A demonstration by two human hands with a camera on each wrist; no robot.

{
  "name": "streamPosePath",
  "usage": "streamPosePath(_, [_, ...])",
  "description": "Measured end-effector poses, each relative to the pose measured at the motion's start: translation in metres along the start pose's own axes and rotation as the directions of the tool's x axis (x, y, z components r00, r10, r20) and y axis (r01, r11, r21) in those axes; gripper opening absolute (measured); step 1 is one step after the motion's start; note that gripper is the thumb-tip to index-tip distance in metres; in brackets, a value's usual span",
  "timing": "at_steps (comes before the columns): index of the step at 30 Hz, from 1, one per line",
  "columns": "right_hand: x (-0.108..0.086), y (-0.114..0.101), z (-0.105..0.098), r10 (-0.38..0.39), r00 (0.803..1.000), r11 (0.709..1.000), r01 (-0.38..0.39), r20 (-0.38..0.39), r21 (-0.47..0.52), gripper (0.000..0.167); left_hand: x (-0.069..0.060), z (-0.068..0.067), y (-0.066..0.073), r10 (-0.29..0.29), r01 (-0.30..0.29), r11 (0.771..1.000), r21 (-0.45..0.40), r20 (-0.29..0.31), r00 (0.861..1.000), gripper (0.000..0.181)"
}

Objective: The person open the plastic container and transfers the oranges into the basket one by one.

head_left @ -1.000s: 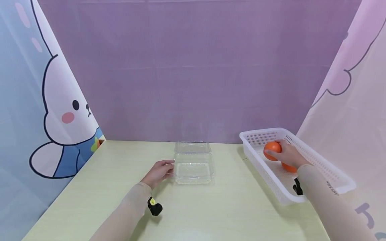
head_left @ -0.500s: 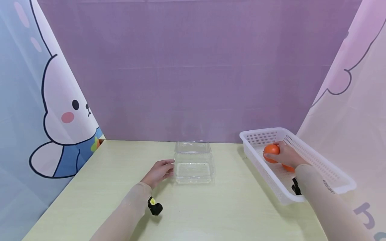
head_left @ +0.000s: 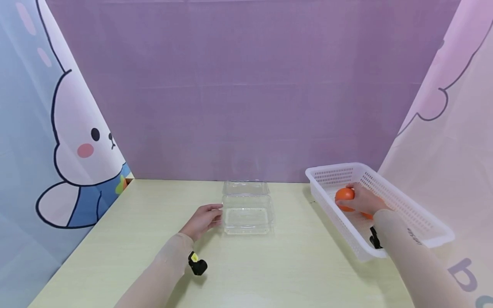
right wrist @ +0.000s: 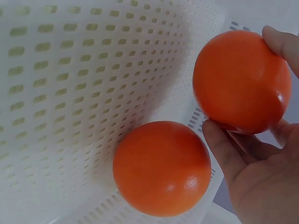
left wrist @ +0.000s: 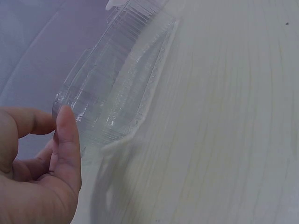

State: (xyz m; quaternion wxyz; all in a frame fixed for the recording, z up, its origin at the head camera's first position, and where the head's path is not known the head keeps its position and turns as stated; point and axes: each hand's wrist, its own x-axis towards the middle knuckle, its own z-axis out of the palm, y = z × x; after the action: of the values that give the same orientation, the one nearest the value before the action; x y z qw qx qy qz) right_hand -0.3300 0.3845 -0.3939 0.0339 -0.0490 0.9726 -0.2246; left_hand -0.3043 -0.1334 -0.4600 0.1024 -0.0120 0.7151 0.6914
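Note:
My left hand (head_left: 202, 221) pinches the left rim of a clear plastic clamshell box (head_left: 247, 214), whose lid (head_left: 246, 188) stands open at the back. In the left wrist view, thumb and fingertips (left wrist: 68, 121) meet at the box's edge. Over at the right, my right hand (head_left: 365, 200) grips an orange (head_left: 344, 199) inside a white basket (head_left: 339, 226). The right wrist view has the thumb on one side of this orange and curled fingers on the other. A second orange (right wrist: 161, 168) lies in the basket close by, mostly hidden by the hand in the head view.
The basket has perforated walls (right wrist: 84, 70) and stands on the pale wooden table (head_left: 289, 265). A purple cloth (head_left: 250, 94) hangs behind the table, with printed cloths at the left (head_left: 88, 162) and right (head_left: 443, 162).
My right hand has shifted slightly toward me and to the left, lower into the basket, with the orange in its grip. The left hand and clamshell box have not moved.

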Motion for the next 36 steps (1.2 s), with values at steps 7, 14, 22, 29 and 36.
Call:
streamPosePath(7, [0.0004, 0.0025, 0.0025, 0.013, 1.000, 1.000, -0.013, 0.023, -0.002, 0.085, 0.0008, 0.0002, -0.0002, -0.003, 0.003, 1.000, -0.001, -0.007, 1.000, 0.042])
streamPosePath(14, [-0.0031, -0.0005, 0.0028, 0.030, 0.999, 1.000, -0.030, 0.044, -0.008, 0.083, 0.0002, -0.0007, -0.0006, -0.005, 0.005, 1.000, -0.004, -0.012, 1.000, 0.042])
streamPosePath(22, [-0.0018, 0.0022, 0.0050, 0.005, 0.999, 1.000, -0.004, 0.041, -0.021, 0.076, -0.0011, -0.0006, 0.0008, -0.001, 0.001, 1.000, -0.003, -0.013, 1.000, 0.041])
streamPosePath(29, [-0.0024, 0.0025, 0.0029, -0.015, 0.999, 0.999, 0.016, 0.028, -0.036, 0.073, -0.0009, -0.0013, -0.0006, -0.002, 0.002, 1.000, -0.016, -0.017, 1.000, 0.042])
streamPosePath(36, [-0.0050, 0.0015, 0.0016, 0.004, 0.999, 1.000, -0.003, 0.041, -0.024, 0.075, -0.0019, -0.0024, -0.0013, 0.011, -0.011, 1.000, -0.007, 0.002, 1.000, 0.043])
